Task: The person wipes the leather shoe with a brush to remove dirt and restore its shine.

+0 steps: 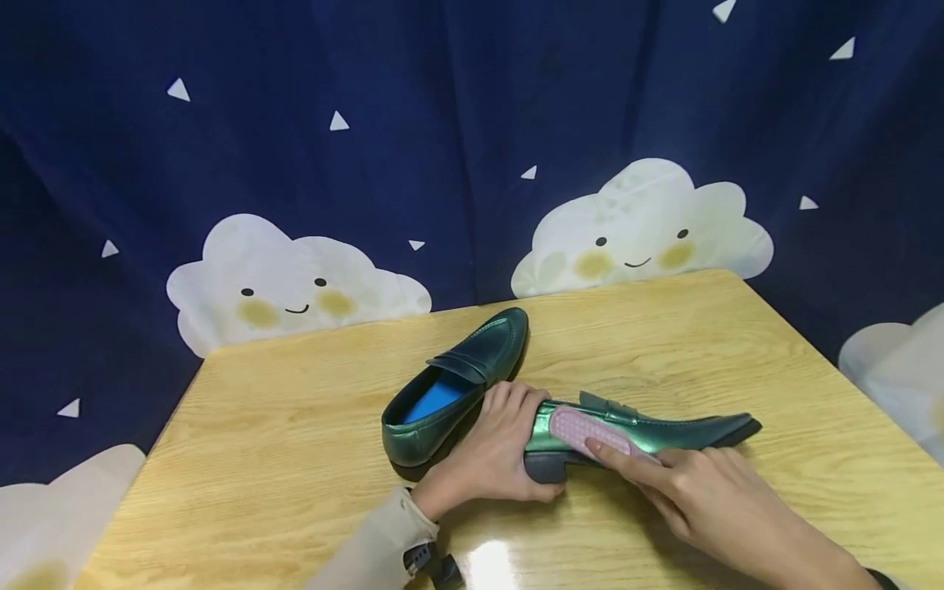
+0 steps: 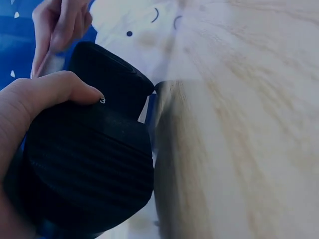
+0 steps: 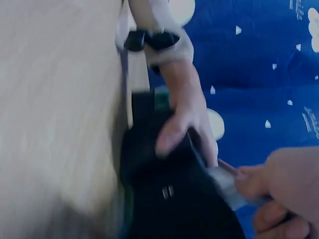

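A shiny dark green loafer [image 1: 686,432] lies tilted on its side above the table, toe to the right. My left hand [image 1: 501,447] grips it round the heel, and in the left wrist view the thumb presses on the black sole [image 2: 89,159]. My right hand [image 1: 708,500] holds a pink brush [image 1: 590,430] with an oval, textured back. Its head lies against the loafer's side, with the index finger stretched along it. Blurred in the right wrist view, the same sole [image 3: 169,199] faces the camera. Bristles are hidden.
The matching green loafer [image 1: 497,344] with a blue insole stands upright just behind my left hand. Both shoes are on a light wooden table [image 1: 295,426]. A dark blue curtain [image 1: 472,147] with smiling clouds hangs behind the table's far edge.
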Demonstrator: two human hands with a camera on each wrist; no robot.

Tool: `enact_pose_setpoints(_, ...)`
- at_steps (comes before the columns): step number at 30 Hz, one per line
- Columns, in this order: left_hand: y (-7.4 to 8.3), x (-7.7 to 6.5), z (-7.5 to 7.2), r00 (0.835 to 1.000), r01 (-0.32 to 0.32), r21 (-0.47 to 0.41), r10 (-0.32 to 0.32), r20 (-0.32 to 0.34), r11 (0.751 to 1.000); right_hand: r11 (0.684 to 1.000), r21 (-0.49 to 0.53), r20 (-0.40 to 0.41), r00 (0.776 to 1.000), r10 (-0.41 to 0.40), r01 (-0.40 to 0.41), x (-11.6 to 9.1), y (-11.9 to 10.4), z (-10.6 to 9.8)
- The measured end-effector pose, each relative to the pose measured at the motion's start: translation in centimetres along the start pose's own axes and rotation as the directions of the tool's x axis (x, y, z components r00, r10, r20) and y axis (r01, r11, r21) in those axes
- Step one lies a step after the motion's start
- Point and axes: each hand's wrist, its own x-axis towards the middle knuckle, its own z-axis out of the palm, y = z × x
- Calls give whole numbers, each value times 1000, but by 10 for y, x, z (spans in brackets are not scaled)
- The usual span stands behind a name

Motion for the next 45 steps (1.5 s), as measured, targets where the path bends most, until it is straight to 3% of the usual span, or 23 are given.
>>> enact_pose_setpoints(3,-1,1,1,1000,4,5,-4,-2,1000,998,51,32,999,-42,40,-1,-1,1)
enact_pose_setpoints(9,-1,3,2,1000,5,-3,-5,9,1000,998,-50,-40,998,44,-45,-1,1,1)
enact_pose_setpoints(14,-2,3,3,999,28,-25,-27,19,999,999,15,-13,999,-34,34,-1,0,3)
enact_pose_setpoints(19,-3,3,1,999,37,-39,-35,39,999,999,-7,-15,999,37,-37,0,3,2)
enact_pose_setpoints(24,-4,3,1,999,37,-29,-35,38,999,999,18,5,999,-40,39,0,2,3)
enact_pose_setpoints(29,-4,3,2,999,37,-42,-36,23,998,999,-19,-2,999,46,-46,1,3,1)
enact_pose_setpoints(34,-5,2,3,999,42,-55,-41,23,998,999,28,19,999,-28,27,0,1,3)
enact_pose_setpoints(39,-5,3,2,997,58,-64,-56,46,996,999,4,1,999,41,-41,0,2,2)
enact_pose_setpoints(45,-4,3,3,998,50,-57,-48,41,997,999,6,-3,999,-32,32,-3,-4,7)
